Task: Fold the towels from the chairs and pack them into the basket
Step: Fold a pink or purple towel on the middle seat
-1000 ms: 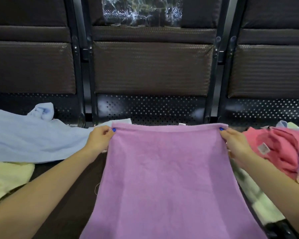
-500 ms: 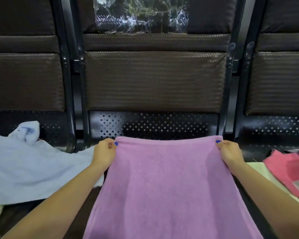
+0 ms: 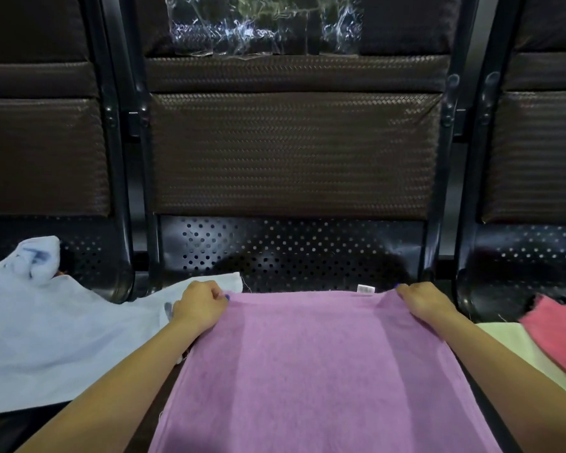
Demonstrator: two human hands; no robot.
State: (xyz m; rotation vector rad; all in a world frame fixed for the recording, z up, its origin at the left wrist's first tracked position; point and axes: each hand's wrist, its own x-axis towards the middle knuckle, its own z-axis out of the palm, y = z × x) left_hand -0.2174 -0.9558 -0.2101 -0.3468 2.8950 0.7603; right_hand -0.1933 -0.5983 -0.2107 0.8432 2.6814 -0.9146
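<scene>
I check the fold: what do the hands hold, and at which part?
Both hold the purple terry towel by its far edge: left hand at the left corner, right hand at the right corner.

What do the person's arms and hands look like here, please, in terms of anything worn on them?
Both forearms are bare, with no sleeves, watch or bracelets showing. The left hand and right hand wear no gloves or visible rings; the fingernails that show are painted bright blue.

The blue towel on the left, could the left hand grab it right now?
Probably not right away: the left hand is busy pinching a corner of the purple towel. The blue towel lies right beside it with nothing between, so letting go first should do.
</scene>
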